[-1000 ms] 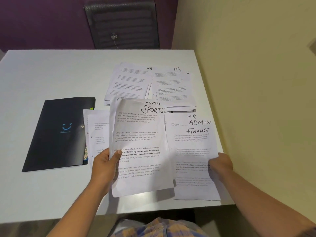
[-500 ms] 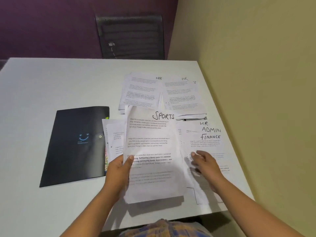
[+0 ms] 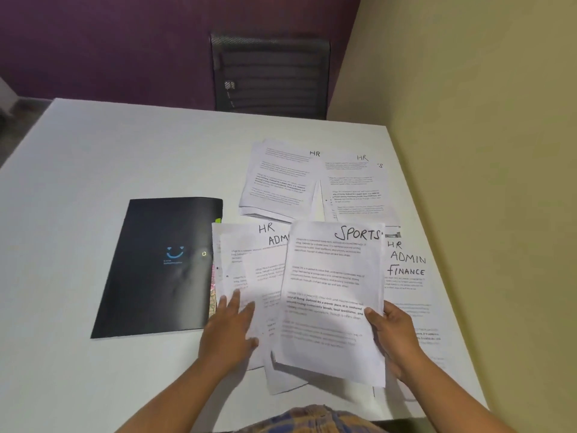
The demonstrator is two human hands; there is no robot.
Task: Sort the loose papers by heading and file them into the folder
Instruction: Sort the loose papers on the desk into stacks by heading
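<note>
My right hand [image 3: 395,335] grips the right edge of a thin stack of sheets headed SPORTS [image 3: 334,295], lifted off the table. My left hand [image 3: 229,329] lies with straight fingers on papers headed HR and ADMIN [image 3: 246,267], which lie beside the closed black folder [image 3: 159,267]. To the right, partly under the SPORTS stack, lie sheets headed HR, ADMIN and FINANCE [image 3: 406,276]. Two HR piles [image 3: 278,179] [image 3: 356,189] sit farther back.
The white table [image 3: 93,170] meets a beige wall [image 3: 484,151] along its right edge. A black chair [image 3: 270,73] stands behind the far edge. Coloured tabs stick out of the folder's right side [image 3: 213,295].
The SPORTS stack passed from my left hand to my right hand and shifted rightward. My left hand came down on the HR and ADMIN papers by the folder.
</note>
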